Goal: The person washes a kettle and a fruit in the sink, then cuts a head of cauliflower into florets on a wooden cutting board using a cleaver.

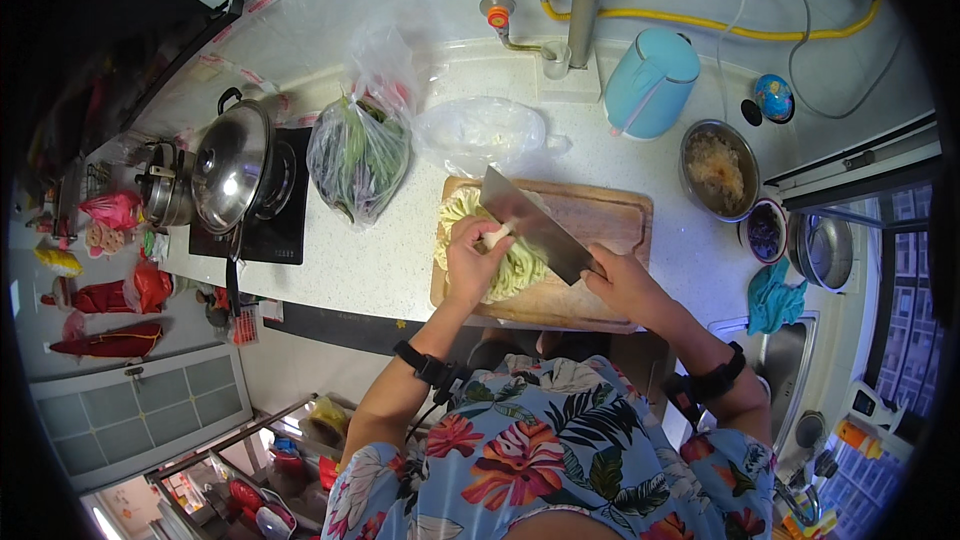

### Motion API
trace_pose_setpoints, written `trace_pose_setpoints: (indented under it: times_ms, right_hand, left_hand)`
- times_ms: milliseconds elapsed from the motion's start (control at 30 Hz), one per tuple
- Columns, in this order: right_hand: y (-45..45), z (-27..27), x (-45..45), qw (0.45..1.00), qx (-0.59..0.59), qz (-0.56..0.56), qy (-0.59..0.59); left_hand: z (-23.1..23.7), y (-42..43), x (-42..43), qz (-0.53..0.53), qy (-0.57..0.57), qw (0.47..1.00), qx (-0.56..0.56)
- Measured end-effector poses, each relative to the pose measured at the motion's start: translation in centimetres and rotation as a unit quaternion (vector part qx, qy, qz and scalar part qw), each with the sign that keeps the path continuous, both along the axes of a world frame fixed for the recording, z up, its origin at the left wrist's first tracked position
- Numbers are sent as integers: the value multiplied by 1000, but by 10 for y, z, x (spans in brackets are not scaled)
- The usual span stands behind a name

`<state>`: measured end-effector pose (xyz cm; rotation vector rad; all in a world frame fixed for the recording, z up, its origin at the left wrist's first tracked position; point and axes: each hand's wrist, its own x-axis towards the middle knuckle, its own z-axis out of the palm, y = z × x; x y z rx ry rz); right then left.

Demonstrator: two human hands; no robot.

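Observation:
A wooden cutting board [600, 214] lies on the speckled counter, with shredded pale-green cabbage [517, 275] heaped on its left half. My left hand [476, 251] pinches a small whitish vegetable piece [495, 237], perhaps a cabbage core, above the heap. My right hand [619, 277] grips the handle of a cleaver [536, 225]. Its broad steel blade slants up and to the left over the cabbage, close beside the pinched piece. Whether the edge touches the piece cannot be told.
Behind the board lies a clear plastic bag [484, 131]; left of it are bagged green vegetables [360, 157] and a lidded wok [234, 165] at the cooktop. A blue kettle [652, 86], a metal bowl of food [720, 169], a smaller bowl [763, 231] and a teal cloth [776, 296] are to the right.

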<state>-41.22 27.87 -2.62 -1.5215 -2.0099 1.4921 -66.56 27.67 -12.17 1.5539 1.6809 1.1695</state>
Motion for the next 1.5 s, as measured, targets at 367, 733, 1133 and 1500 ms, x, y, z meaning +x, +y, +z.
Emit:
trace_pose_setpoints:
  times_ms: [367,733,1133,1500]
  right_hand:
    - [-3,-1,-1,999,47,10,8]
    - [-6,6,17,1000,10,14,5]
    - [3,-11,0,999,32,27,-4]
    - [-5,-14,-11,999,43,8,16]
  left_hand:
    - [1,1,2,7,-22,1000,-11]
    - [2,6,13,3,-19,999,-30]
    - [6,7,10,-8,35,998,-44]
    - [13,0,10,-40,65,996,-41]
